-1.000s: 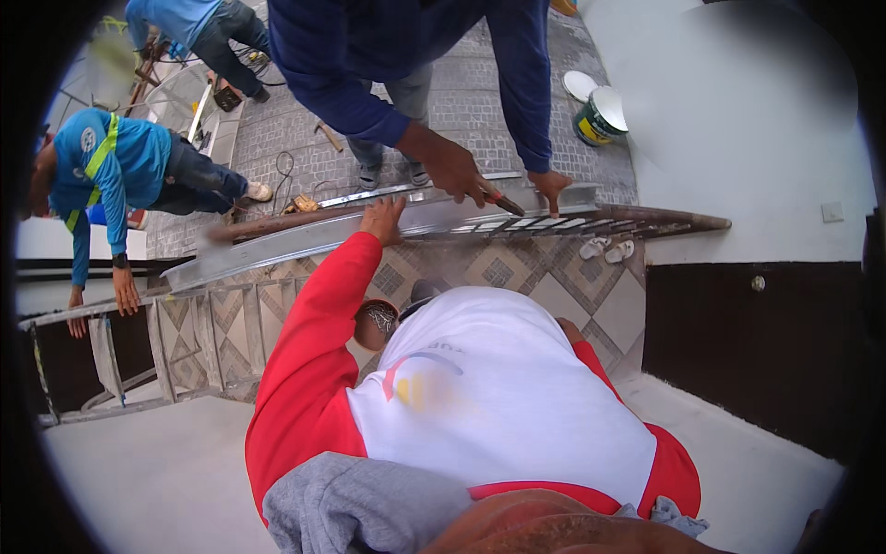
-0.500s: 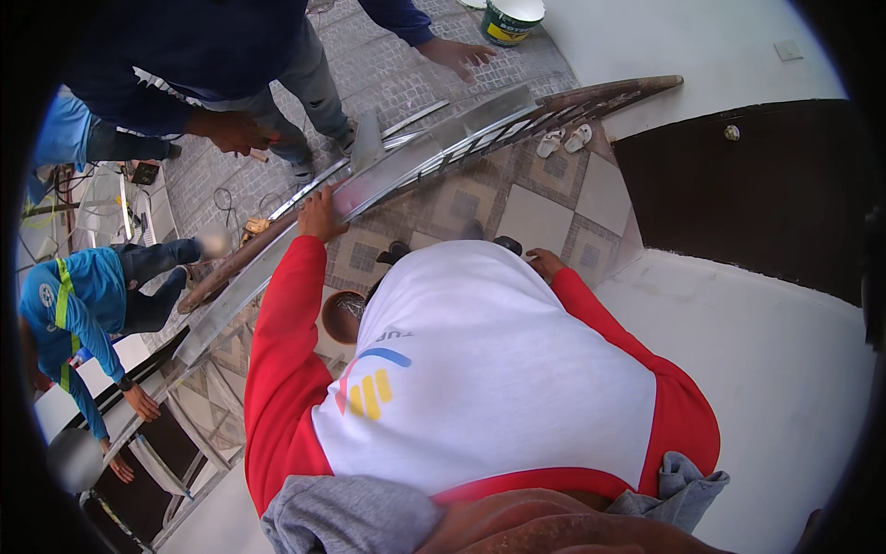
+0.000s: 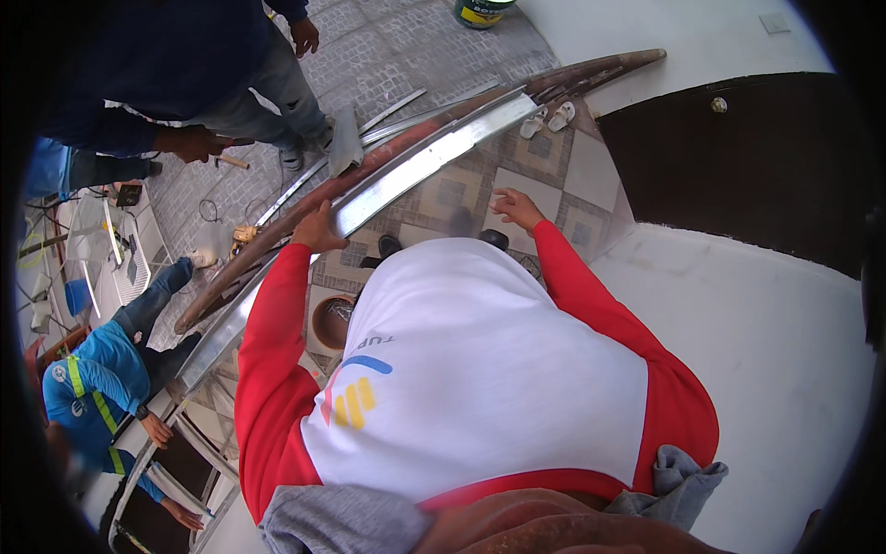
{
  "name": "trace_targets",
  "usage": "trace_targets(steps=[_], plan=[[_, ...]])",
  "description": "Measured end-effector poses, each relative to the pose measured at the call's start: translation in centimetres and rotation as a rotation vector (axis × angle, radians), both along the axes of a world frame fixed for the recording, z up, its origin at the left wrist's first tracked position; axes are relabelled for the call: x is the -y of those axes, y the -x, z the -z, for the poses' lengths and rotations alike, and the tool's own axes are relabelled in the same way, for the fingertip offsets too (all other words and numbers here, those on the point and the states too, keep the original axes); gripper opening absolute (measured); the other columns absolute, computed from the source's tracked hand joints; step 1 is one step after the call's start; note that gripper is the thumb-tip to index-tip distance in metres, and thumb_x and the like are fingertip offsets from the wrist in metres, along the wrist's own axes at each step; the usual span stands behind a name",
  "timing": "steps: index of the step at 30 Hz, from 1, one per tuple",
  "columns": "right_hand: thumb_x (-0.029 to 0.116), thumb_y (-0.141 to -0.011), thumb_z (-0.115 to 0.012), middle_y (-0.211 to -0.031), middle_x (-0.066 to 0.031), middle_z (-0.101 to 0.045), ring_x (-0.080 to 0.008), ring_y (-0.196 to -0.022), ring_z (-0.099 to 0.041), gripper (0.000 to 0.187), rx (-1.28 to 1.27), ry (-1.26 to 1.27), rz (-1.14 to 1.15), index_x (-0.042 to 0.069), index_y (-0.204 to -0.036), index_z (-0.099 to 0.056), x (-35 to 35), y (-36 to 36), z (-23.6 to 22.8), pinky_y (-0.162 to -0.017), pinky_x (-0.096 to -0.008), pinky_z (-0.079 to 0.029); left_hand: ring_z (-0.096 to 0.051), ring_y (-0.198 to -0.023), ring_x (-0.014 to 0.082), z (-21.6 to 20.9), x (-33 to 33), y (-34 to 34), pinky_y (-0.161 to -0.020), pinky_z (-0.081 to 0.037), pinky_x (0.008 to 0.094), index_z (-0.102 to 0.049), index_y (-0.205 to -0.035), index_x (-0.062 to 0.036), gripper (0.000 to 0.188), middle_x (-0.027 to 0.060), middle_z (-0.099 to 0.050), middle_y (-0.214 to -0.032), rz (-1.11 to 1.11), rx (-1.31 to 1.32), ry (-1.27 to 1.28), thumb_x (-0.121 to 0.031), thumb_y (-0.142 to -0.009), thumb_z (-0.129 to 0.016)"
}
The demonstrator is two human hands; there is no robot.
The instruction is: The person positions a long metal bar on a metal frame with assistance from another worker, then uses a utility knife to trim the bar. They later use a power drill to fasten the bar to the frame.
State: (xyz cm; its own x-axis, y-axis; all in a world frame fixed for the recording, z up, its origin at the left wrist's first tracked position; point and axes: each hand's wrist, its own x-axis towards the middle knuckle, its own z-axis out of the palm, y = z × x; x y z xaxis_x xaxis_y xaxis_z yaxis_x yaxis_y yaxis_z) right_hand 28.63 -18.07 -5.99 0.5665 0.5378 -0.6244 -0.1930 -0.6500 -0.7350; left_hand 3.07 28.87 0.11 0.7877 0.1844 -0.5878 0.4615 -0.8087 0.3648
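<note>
A long, shiny silver metal channel (image 3: 434, 164) runs diagonally along the near side of the brown handrail (image 3: 392, 150). My left hand (image 3: 318, 229) grips it left of its middle, with the fingers over the far edge, close to the rail. Beyond the channel's near side, my right hand (image 3: 519, 208) hovers over the tiles, fingers apart and holding nothing. A round brown pot (image 3: 332, 321) with small metal-looking bits inside stands on the floor near my left forearm.
Across the rail stands a co-worker in dark blue (image 3: 198, 65). Another in teal (image 3: 97, 369) bends beside a metal ladder-like frame (image 3: 198, 443) at lower left. White sandals (image 3: 546, 120) lie by a dark door (image 3: 738, 166). A green bucket (image 3: 482, 12) stands at the top.
The channel has turned and shifted to the handrail's near side. My right hand has risen forward, fingers now spread. The dark-blue co-worker's outstretched hand has drawn back; the teal co-worker bends lower.
</note>
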Motion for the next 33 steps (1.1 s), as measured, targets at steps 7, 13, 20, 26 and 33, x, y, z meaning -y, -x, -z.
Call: trace_targets(steps=[7, 13, 20, 26, 33], plan=[[0.059, -0.084, -0.08, -0.145, -0.011, -0.05, -0.0275, -0.136, -0.049, 0.096, -0.476, -0.691, 0.632, 0.007, -0.153, -0.039, -9.9, -1.4, -7.5, -0.113, -0.0497, -0.04, -0.056, -0.132, 0.0443, -2.1, 0.6, -3.0, -0.114, -0.042, 0.0408, -0.027, -0.155, 0.0094, 0.129, 0.0346, -0.053, -0.142, 0.065, -0.114, 0.219, -0.051, -0.059, -0.086], [0.056, -0.082, -0.083, -0.142, -0.0089, -0.05, -0.0268, -0.136, -0.045, 0.095, -0.349, -0.822, 0.51, 0.009, -0.152, -0.038, -11.2, -4.2, -10.5, -0.113, -0.0527, -0.04, -0.044, -0.143, 0.04, -4.1, 2.4, -4.7, -0.121, -0.031, 0.0398, -0.023, -0.159, 0.0038, 0.13, 0.0314, -0.045, -0.15, 0.076, -0.154, 0.478, -0.052, -0.06, -0.086], [0.05, -0.083, -0.084, -0.138, -0.0079, -0.05, -0.0257, -0.131, -0.048, 0.091, -0.254, -0.826, 0.576, 0.006, -0.15, -0.039, -11.5, -6.0, -13.5, -0.111, -0.0507, -0.041, -0.036, -0.148, 0.0397, -2.4, 4.2, -6.5, -0.124, -0.026, 0.0375, -0.02, -0.159, 0.0084, 0.135, 0.032, -0.038, -0.157, 0.083, -0.124, 0.54, -0.053, -0.06, -0.088], [0.047, -0.086, -0.083, -0.132, -0.0057, -0.056, -0.0244, -0.126, -0.053, 0.082, -0.151, -0.867, 0.546, 0.006, -0.145, -0.045, -10.8, -7.3, -15.1, -0.11, -0.045, -0.041, -0.044, -0.143, 0.0412, -1.5, 7.5, -6.5, -0.119, -0.035, 0.04, -0.023, -0.157, 0.0093, 0.133, 0.0344, -0.044, -0.151, 0.013, 0.033, 0.414, -0.052, -0.059, -0.09], [0.05, -0.094, -0.073, -0.127, -0.002, -0.061, -0.0202, -0.118, -0.059, 0.064, 0.085, -0.815, 0.597, 0.013, -0.141, -0.051, -6.3, -11.3, -19.3, -0.101, -0.0412, -0.048, -0.059, -0.122, 0.0439, -1.0, 13.7, -6.6, -0.102, -0.049, 0.0473, -0.048, -0.135, -0.0019, 0.098, 0.0273, -0.061, -0.129, -0.205, 0.38, 0.215, -0.044, -0.059, -0.094]])
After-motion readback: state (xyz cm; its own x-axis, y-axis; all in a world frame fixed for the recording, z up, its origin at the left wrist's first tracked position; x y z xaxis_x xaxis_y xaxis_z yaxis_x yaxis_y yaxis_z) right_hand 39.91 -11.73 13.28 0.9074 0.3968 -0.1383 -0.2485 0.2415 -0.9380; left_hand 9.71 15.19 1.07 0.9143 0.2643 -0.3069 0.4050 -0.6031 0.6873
